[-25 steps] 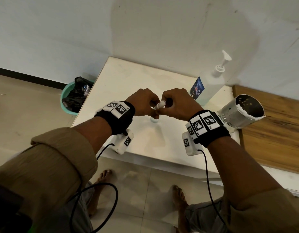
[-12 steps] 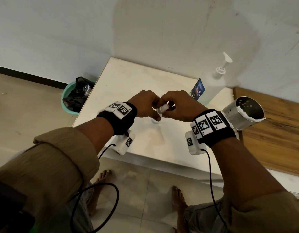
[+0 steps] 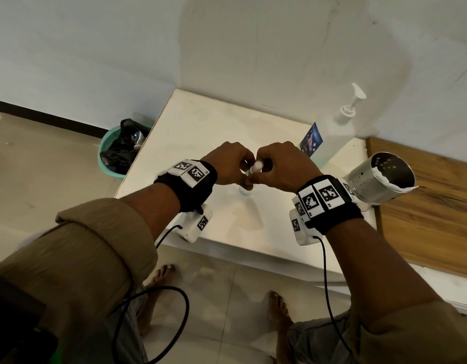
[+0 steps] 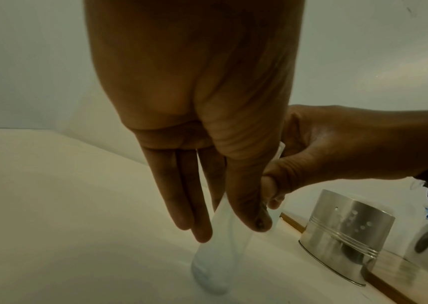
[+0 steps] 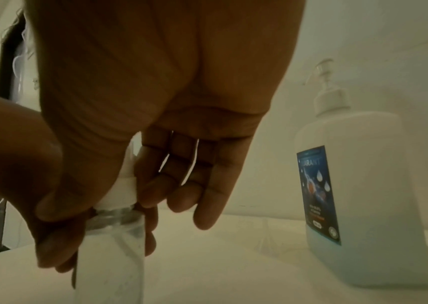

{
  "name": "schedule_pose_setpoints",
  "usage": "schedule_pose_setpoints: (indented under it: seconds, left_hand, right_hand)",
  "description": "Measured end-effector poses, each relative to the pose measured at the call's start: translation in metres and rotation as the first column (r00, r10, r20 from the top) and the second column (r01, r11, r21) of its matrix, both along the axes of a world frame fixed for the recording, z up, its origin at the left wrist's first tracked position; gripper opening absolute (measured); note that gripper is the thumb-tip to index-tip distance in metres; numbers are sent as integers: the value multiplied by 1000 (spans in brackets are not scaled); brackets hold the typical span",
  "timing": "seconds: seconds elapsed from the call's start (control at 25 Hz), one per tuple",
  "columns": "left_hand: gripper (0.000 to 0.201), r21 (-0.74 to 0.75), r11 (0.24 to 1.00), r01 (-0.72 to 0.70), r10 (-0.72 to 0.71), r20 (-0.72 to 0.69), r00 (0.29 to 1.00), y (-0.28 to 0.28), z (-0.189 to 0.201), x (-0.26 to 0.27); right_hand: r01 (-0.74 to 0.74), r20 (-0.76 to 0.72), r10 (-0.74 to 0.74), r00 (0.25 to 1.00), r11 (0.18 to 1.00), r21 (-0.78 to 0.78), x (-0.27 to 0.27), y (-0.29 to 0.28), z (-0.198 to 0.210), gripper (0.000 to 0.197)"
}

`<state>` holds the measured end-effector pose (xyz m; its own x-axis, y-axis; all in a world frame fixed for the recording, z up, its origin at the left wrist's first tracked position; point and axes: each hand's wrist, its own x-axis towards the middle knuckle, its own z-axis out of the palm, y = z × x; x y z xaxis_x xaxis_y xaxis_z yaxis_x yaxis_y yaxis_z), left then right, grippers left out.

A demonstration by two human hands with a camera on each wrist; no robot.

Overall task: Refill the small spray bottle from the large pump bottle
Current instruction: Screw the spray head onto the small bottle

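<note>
The small spray bottle [image 5: 114, 257] stands upright with its base on the white table [image 3: 201, 132], near the table's middle and between the two hands. Its body is clear and its white spray top [image 5: 121, 191] sits at the neck; whether the top is seated fully or partly loosened is hard to tell, since fingers cover the joint. The left hand [image 3: 228, 162] grasps the bottle's body, thumb on one side and fingers down the other. The right hand [image 3: 282, 164] pinches the spray top between thumb and fingers. The large pump bottle [image 3: 329, 132] stands upright at the far right of the table, beside the wall, untouched, its blue label facing the hands. Just right of the right wrist, a perforated metal canister [image 3: 379, 177] stands at the table's right edge. On the floor to the left sits a teal bin [image 3: 106, 158] with a black bag.
</note>
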<state>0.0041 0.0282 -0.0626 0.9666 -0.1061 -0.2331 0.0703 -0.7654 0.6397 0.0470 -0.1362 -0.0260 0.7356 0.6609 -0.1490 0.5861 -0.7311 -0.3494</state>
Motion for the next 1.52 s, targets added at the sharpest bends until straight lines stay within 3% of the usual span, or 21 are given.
schedule_pose_setpoints:
  seconds: [0.12, 0.24, 0.44, 0.64, 0.88, 1.04, 1.2, 1.4, 1.52]
  left_hand:
    - [35, -8, 1000, 7, -7, 10, 1000, 0, 1, 0]
    - [31, 4, 1000, 16, -16, 11, 1000, 0, 2, 0]
    - [31, 17, 1000, 3, -3, -4, 1000, 0, 3, 1]
    - [33, 11, 1000, 5, -4, -17, 1000, 0, 4, 0]
    - [42, 23, 1000, -8, 9, -16, 1000, 0, 1, 2]
    - [37, 43, 999, -6, 6, 4, 1000, -1, 0, 1]
    - [30, 23, 1000, 1, -2, 13, 1000, 1, 0, -1]
    - [33, 14, 1000, -11, 10, 27, 1000, 1, -2, 0]
    - [34, 14, 1000, -21, 21, 33, 999, 1, -3, 1]
  right_hand:
    - [-29, 59, 32, 998, 998, -59, -1, 0, 3, 39]
    - [-59, 4, 59, 998, 995, -83, 4, -3, 5, 43]
    - [-42, -36, 42, 998, 999, -15, 8, -10, 6, 49]
    - [-72, -107, 89, 990, 985, 156, 6, -7, 3, 30]
    - [-41, -128, 62, 990, 986, 162, 8, -7, -3, 17]
    - [-9, -111, 33, 993, 977, 211, 6, -7, -7, 22]
    - [86, -191, -39, 981, 967, 242, 4, -7, -12, 28]
    - [39, -157, -6, 988, 978, 205, 6, -7, -13, 35]
    - [43, -139, -6, 990, 964, 264, 4, -7, -15, 31]
